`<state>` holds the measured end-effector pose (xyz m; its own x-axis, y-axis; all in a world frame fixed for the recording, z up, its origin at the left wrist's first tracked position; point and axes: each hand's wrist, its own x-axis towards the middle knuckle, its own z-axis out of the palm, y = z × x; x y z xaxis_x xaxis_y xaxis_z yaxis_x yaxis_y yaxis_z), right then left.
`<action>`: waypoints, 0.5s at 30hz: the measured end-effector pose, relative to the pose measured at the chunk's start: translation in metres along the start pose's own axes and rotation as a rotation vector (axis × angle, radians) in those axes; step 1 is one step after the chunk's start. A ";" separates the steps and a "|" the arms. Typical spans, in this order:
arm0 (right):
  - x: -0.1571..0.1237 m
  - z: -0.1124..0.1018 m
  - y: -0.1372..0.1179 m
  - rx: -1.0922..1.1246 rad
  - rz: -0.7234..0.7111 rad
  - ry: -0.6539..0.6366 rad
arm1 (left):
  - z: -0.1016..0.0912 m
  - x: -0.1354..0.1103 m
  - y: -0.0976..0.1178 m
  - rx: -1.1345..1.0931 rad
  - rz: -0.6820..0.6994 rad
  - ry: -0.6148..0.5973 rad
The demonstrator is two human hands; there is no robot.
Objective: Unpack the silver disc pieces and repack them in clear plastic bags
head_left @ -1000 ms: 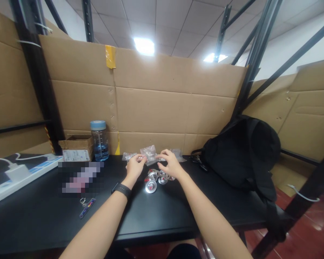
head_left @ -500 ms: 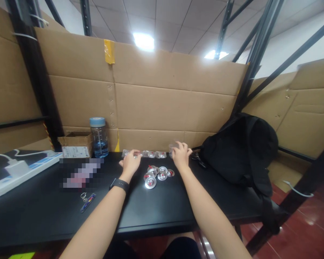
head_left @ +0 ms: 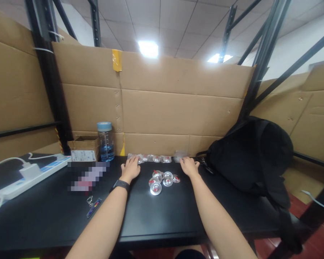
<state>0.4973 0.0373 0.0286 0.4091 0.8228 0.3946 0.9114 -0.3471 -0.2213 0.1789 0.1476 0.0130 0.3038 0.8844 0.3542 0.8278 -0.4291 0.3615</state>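
My left hand [head_left: 130,169] lies low over the table, fingers stretched forward onto the left end of a row of small silver metal discs in clear wrappers [head_left: 156,158]. A dark watch is on that wrist. Farther right, my right hand [head_left: 189,166] rests with its fingers spread; its fingertips are beside a crumpled clear plastic wrapper [head_left: 180,155], and whether they touch it I cannot tell. Between my forearms is a loose pile of unwrapped, dish-shaped silver discs [head_left: 156,188] with red marks at their centres, several of them overlapping.
A black backpack [head_left: 248,158] stands on the right. On the left are a water bottle [head_left: 106,142], a small cardboard box [head_left: 83,151], a white power strip [head_left: 35,178] with cables and a keychain [head_left: 94,207]. A cardboard wall [head_left: 162,111] closes the back.
My right hand has come down from a raised position to the tabletop, and the clear wrapper now lies by the row. My left hand has flattened at the row's left end. The view has tilted up slightly.
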 end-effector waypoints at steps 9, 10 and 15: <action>-0.004 -0.018 -0.010 0.224 -0.082 0.300 | -0.009 -0.001 0.010 0.041 -0.001 0.095; -0.005 -0.019 -0.015 0.265 -0.104 0.303 | -0.011 -0.002 0.012 0.031 -0.018 0.123; -0.013 -0.023 -0.041 0.663 -0.356 0.184 | -0.025 -0.006 0.033 -0.237 0.050 0.163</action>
<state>0.4556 0.0302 0.0530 0.1507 0.7259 0.6711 0.7958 0.3136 -0.5180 0.1928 0.1239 0.0447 0.2460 0.8283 0.5034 0.6743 -0.5193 0.5250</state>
